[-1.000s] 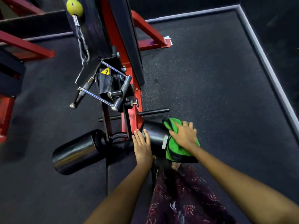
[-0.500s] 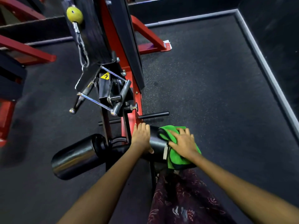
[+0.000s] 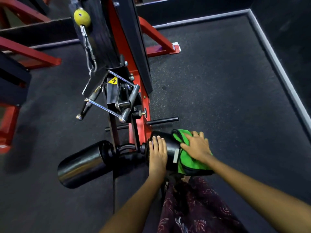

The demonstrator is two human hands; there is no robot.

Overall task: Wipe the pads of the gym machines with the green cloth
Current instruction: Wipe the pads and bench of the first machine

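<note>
Green cloth: my right hand, fingers spread flat, has rubbed it round the right roller pad's end.
Left hand: fingers together, steadying.
Left roller pad: unwiped.

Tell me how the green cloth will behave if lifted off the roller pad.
The green cloth is probably floppy: it drapes over the roller pad end. Likely light, since it bunches under the flat right hand.

One sign is showing — a yellow triangular warning sticker bearing a black pictogram, sitting on the black bracket of the machine beneath the weight stack. No wording on it is resolving. A white tag on the roller pad is reading blank — nothing else legible.
</note>
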